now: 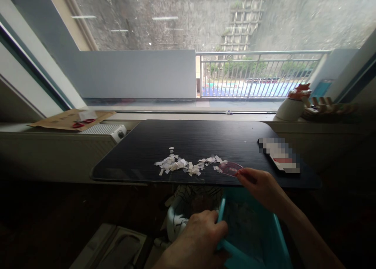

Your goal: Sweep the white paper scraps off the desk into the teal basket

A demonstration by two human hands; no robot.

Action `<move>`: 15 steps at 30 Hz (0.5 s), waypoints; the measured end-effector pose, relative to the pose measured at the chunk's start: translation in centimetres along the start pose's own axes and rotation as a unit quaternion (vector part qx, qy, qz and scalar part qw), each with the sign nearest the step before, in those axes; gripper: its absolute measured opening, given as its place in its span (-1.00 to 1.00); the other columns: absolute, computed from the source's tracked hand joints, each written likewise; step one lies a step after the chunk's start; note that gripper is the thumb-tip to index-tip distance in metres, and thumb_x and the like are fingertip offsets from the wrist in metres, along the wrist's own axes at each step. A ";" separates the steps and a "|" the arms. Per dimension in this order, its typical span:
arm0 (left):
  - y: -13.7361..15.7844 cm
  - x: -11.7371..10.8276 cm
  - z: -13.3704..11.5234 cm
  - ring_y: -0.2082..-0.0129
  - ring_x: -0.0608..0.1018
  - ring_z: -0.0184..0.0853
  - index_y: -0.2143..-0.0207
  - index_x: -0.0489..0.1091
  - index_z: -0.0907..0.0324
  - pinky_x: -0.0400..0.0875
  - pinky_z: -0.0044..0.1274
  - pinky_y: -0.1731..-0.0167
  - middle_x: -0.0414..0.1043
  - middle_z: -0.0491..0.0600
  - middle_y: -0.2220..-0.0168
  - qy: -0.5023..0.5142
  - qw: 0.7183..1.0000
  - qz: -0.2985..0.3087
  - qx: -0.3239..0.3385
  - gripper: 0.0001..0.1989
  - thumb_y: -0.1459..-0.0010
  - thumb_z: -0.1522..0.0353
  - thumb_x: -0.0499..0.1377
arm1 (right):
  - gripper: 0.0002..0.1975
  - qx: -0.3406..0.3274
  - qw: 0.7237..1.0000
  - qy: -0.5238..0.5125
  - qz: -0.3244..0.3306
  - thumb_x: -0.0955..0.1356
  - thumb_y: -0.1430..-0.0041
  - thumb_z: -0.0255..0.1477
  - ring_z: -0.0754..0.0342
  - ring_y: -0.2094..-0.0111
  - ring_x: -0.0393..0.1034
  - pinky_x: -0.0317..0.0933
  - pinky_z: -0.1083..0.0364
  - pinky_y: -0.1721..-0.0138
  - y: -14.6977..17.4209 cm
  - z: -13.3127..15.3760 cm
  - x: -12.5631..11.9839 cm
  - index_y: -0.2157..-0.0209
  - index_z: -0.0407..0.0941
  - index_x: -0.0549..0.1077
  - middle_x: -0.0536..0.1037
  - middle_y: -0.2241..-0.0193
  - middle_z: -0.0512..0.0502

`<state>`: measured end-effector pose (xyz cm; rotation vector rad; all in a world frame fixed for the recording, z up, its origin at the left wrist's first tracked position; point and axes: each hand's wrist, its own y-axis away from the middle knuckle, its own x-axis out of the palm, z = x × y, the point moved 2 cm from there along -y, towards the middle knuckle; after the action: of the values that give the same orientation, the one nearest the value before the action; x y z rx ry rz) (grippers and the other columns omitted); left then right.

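In the head view, the left hand [205, 228] is closed around the rim of a teal plastic bin [282, 239], which sits below the front edge of the black wood-grain tabletop [199, 138], while the right hand [260, 183] pinches a translucent pink oval sheet [229, 168] between thumb and fingers, its far end at the paper scraps [176, 164]. The scraps lie strewn near that front edge, with a broad stretch of tabletop running behind them toward the windowsill [176, 116], and a pixelated flat object [280, 157] near the right edge narrows the room there.
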<state>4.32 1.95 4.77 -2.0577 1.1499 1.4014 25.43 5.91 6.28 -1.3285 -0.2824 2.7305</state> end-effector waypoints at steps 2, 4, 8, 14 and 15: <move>-0.5 -0.2 -0.4 0.26 0.46 -0.24 0.34 0.32 0.11 0.33 -0.52 0.32 0.37 -0.09 0.24 -0.010 1.000 -0.004 0.016 -0.75 -0.01 0.27 0.32 | -0.66 0.009 1.000 0.002 -0.017 0.25 -0.17 -0.24 0.10 0.53 0.34 0.11 0.17 0.50 -0.1 -0.3 -0.1 0.30 -0.15 0.56 0.54 0.55 -0.03; -0.9 -0.3 -0.7 0.27 0.46 -0.24 0.34 0.32 0.12 0.33 -0.52 0.32 0.37 -0.09 0.26 -0.020 0.999 -0.011 0.027 -0.75 0.00 0.26 0.33 | -0.67 0.008 1.000 0.011 -0.013 0.24 -0.17 -0.24 0.10 0.53 0.35 0.11 0.17 0.50 -0.2 -0.4 -0.1 0.32 -0.14 0.56 0.54 0.55 -0.03; -1.3 -0.4 -0.9 0.27 0.46 -0.24 0.34 0.33 0.12 0.34 -0.52 0.31 0.38 -0.09 0.25 -0.025 0.999 -0.026 0.031 -0.74 0.00 0.26 0.34 | -0.65 -0.013 1.000 0.024 0.015 0.22 -0.20 -0.25 0.12 0.57 0.32 0.09 0.18 0.53 -0.2 0.1 0.0 0.30 -0.13 0.56 0.53 0.57 -0.01; -1.4 -0.3 -0.7 0.27 0.45 -0.23 0.33 0.33 0.12 0.33 -0.51 0.29 0.36 -0.08 0.26 -0.032 0.999 -0.033 0.027 -0.76 -0.03 0.24 0.32 | -0.66 -0.011 0.998 0.055 -0.008 0.21 -0.20 -0.28 0.11 0.55 0.34 0.08 0.18 0.52 -0.3 0.4 -0.2 0.30 -0.14 0.56 0.53 0.58 -0.03; -1.4 -0.3 -0.7 0.26 0.45 -0.23 0.33 0.33 0.11 0.33 -0.51 0.29 0.36 -0.08 0.26 -0.032 0.999 -0.034 0.028 -0.76 -0.03 0.24 0.31 | -0.66 -0.015 0.998 0.053 0.001 0.21 -0.20 -0.28 0.11 0.57 0.33 0.07 0.18 0.54 -0.2 0.5 -0.1 0.30 -0.14 0.56 0.52 0.60 -0.02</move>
<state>5.82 2.42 5.16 -1.9792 1.0717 1.3780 25.14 6.07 6.69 -1.4755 -0.3161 2.6562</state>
